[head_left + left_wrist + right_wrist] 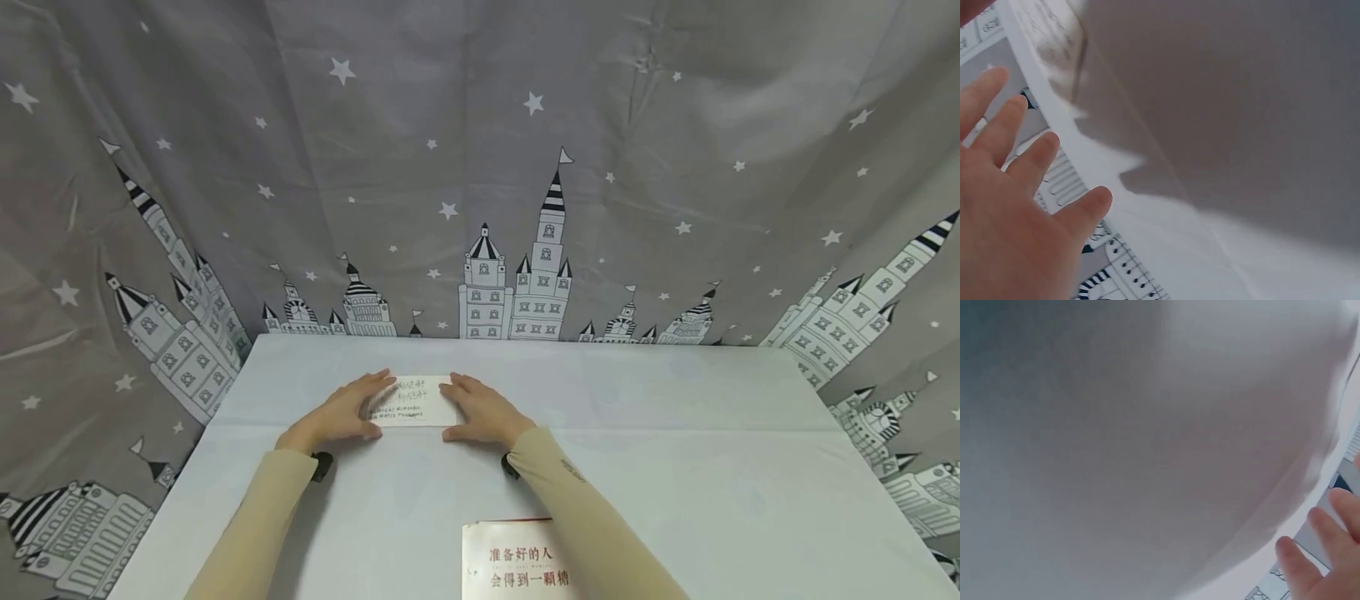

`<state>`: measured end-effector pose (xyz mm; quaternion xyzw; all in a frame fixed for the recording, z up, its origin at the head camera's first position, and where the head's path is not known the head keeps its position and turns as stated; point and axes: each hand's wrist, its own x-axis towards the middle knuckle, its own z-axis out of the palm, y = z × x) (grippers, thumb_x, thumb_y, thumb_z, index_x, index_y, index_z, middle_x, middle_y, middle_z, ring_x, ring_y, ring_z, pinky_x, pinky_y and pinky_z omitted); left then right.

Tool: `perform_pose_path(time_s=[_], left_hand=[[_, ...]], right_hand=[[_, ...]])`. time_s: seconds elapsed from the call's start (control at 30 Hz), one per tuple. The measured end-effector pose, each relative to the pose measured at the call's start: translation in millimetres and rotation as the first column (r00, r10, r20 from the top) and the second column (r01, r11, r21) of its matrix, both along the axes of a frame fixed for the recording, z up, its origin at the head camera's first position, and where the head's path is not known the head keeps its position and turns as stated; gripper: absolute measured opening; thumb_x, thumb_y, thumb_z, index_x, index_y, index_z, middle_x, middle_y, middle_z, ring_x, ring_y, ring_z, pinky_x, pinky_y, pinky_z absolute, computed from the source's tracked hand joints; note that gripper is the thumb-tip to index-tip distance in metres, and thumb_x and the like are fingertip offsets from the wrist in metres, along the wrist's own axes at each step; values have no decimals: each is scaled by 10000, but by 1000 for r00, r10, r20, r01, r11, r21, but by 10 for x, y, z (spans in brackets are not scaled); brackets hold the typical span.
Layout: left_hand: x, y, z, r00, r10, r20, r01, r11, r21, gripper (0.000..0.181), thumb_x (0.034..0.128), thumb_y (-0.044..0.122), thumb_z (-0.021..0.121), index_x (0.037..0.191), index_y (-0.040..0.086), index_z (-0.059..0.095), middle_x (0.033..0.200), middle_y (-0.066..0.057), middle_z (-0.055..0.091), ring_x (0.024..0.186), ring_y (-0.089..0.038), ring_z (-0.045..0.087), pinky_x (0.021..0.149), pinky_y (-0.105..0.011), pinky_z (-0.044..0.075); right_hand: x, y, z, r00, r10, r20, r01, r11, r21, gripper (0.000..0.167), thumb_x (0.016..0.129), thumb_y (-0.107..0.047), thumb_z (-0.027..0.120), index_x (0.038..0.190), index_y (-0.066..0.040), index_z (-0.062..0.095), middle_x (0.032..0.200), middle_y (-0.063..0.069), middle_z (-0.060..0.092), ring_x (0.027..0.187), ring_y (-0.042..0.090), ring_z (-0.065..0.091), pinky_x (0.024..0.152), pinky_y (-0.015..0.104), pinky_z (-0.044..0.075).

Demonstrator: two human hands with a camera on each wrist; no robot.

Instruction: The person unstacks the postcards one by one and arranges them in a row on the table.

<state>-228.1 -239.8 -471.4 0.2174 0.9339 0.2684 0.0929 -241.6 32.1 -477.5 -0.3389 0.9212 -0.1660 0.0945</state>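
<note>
A white rectangular card or booklet (416, 407) with handwritten lines lies flat on the white tabletop. At its left end is my left hand (341, 412), fingers spread and thumb apart. My right hand (487, 414) is at the opposite end, thumb and fingers also spread. Neither hand plainly pinches it; whether the fingertips touch its edges I cannot tell. In the left wrist view the card (1060, 31) lies in shadow beyond the relaxed fingers (1035, 159). The right wrist view shows only some loosely extended fingers (1332, 537); the card is not visible there.
Near the front edge lies a book (517, 554) with red Chinese characters on its cover, partly hidden by the right sleeve (592, 517). A grey curtain (480, 125) printed with stars and castles hangs behind and beside the white table (712, 467).
</note>
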Motion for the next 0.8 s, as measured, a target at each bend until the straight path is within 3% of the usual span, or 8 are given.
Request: perform_pose_path(time_s=[0.27, 0.53, 0.8], left_hand=[[174, 165, 103, 998, -16, -53, 16, 1000, -11, 748, 781, 195, 733, 1423, -10, 410, 1500, -219, 305, 1364, -483, 204, 1027, -729, 104], [376, 338, 127, 997, -43, -70, 44, 999, 12, 673, 871, 290, 682, 1437, 39, 418, 1507, -184, 319, 1386, -436, 198, 1047, -709, 74], [541, 501, 134, 992, -50, -116, 53, 998, 24, 649, 884, 302, 672, 1438, 68, 429, 1515, -129, 328, 1391, -412, 210, 1056, -698, 70]], right_hand=[[101, 129, 30, 1000, 20, -22, -21, 1000, -18, 838, 821, -445, 718, 1484, -95, 342, 1540, 152, 257, 1400, 294, 259, 1139, 383, 220], [230, 439, 112, 1000, 1, -19, -2, 999, -53, 838, 827, -418, 722, 1493, -103, 322, 1548, 150, 235, 1412, 302, 223, 1140, 414, 217], [352, 747, 130, 999, -24, -34, 21, 995, -94, 832, 841, -432, 702, 1505, -125, 306, 1552, 144, 231, 1414, 310, 211, 1135, 438, 223]])
